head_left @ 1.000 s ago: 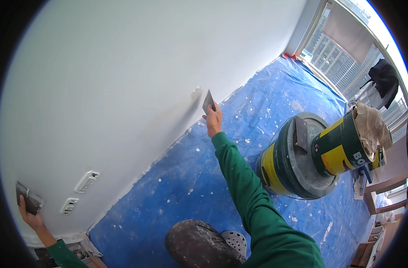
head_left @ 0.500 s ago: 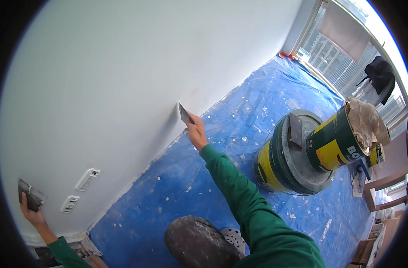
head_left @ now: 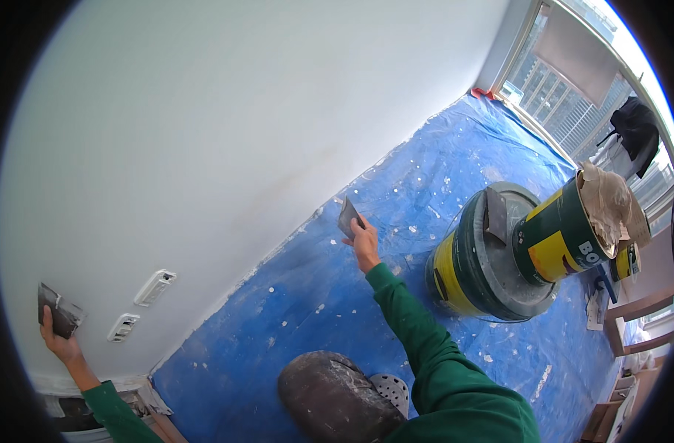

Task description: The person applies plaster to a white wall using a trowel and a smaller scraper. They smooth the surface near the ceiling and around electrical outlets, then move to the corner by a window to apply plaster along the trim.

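Note:
My right hand [head_left: 363, 244] grips a grey putty knife [head_left: 352, 218], which shows against the blue sheet [head_left: 278, 332] near the wall's lower edge; I cannot tell whether it touches anything. My left hand [head_left: 62, 344] holds a dark, flat scraper [head_left: 50, 306] smeared with white compound, at the far left beside the white wall [head_left: 167, 148]. A faint beige smudge [head_left: 285, 181] marks the wall up and left of the knife. Two white socket fittings [head_left: 155, 288] sit low on the wall, to the right of my left hand. Both my arms are in green sleeves.
A large green-and-yellow lidded bucket [head_left: 455, 273] stands to my right, with a grey blade [head_left: 496, 216] and a paper-topped can [head_left: 555, 247] on it. Beyond are a window [head_left: 551, 88] with dark cloth [head_left: 632, 133] and wooden framing [head_left: 647, 303]. My shoe [head_left: 389, 391] is below.
The putty knife in my right hand was up against the wall and has come off it, down and to the right. My left hand appears slightly farther right and higher in view.

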### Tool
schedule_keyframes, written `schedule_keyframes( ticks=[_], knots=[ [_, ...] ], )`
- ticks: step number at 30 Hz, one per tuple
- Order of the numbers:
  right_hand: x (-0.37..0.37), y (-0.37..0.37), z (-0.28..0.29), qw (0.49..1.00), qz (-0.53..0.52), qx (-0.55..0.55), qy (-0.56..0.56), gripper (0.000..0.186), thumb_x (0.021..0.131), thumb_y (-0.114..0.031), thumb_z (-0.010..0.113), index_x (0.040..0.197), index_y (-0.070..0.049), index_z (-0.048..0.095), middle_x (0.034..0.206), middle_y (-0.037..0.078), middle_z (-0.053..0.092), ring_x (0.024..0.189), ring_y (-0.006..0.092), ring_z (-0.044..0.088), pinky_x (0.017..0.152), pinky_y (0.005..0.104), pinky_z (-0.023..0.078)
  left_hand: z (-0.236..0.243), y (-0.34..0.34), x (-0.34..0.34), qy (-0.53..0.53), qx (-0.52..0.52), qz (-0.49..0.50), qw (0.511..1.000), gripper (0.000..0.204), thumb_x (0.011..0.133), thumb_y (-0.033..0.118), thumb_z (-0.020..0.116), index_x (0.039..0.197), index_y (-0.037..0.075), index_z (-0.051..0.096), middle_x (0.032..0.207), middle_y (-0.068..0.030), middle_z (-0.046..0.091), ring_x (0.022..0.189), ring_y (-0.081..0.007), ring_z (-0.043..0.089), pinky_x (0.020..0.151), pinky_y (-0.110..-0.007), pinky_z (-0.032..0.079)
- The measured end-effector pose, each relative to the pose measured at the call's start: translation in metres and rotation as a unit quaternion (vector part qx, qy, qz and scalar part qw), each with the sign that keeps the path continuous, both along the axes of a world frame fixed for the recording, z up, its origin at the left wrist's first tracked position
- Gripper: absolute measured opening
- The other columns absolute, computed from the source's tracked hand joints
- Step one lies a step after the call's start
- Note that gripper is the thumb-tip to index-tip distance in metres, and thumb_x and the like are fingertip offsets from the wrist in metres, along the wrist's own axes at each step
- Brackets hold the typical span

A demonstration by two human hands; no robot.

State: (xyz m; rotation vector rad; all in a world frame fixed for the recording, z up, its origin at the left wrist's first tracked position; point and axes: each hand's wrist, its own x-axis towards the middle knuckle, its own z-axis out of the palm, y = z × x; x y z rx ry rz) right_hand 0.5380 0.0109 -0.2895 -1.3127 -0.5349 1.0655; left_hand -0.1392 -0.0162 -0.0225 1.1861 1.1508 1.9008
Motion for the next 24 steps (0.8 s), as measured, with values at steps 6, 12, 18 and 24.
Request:
schedule_keyframes(
  ticks=[6, 12, 18, 24],
  knots=[
    [0.007, 0.004, 0.012, 1.0, -0.008, 0.014, 0.013, 0.04, 0.097, -0.024, 0.048, 0.133, -0.004, 0.051, 0.119, 0.009, 0.059, 0.101, 0.0207, 0.059, 0.075, 0.0365, 0.054, -0.001, 0.006, 0.018, -0.009, 0.013, -0.014, 1.0, 0.032, 0.085, 0.018, 0.067, 0.11, -0.001, 0.062, 0.107, -0.0071, 0.063, 0.098, -0.0186, 0.06, 0.088, -0.033, 0.046],
    [0.002, 0.016, 0.021, 0.999, 0.002, 0.033, 0.009, 0.04, 0.098, -0.024, 0.048, 0.132, -0.004, 0.051, 0.116, 0.009, 0.06, 0.1, 0.0194, 0.059, 0.074, 0.0354, 0.054, 0.002, 0.002, 0.02, -0.001, 0.017, -0.005, 1.0, 0.031, 0.085, 0.018, 0.066, 0.11, 0.0, 0.062, 0.106, -0.0067, 0.063, 0.097, -0.0183, 0.06, 0.088, -0.033, 0.045],
    [0.004, 0.034, 0.033, 0.998, 0.009, 0.058, -0.005, 0.041, 0.098, -0.025, 0.047, 0.132, -0.003, 0.05, 0.117, 0.008, 0.059, 0.099, 0.0192, 0.059, 0.074, 0.0352, 0.054, 0.002, 0.002, 0.02, 0.002, 0.016, -0.01, 1.0, 0.031, 0.086, 0.018, 0.066, 0.11, 0.0, 0.062, 0.106, -0.0065, 0.063, 0.097, -0.0182, 0.06, 0.088, -0.033, 0.045],
    [-0.003, 0.062, 0.046, 0.997, 0.001, 0.064, -0.041, 0.042, 0.098, -0.025, 0.046, 0.134, -0.005, 0.05, 0.121, 0.01, 0.057, 0.103, 0.0198, 0.057, 0.077, 0.0352, 0.053, 0.006, 0.0, 0.03, 0.002, 0.019, -0.004, 1.0, 0.031, 0.086, 0.018, 0.066, 0.11, -0.001, 0.062, 0.106, -0.0067, 0.063, 0.096, -0.0184, 0.06, 0.088, -0.033, 0.046]
  ],
)
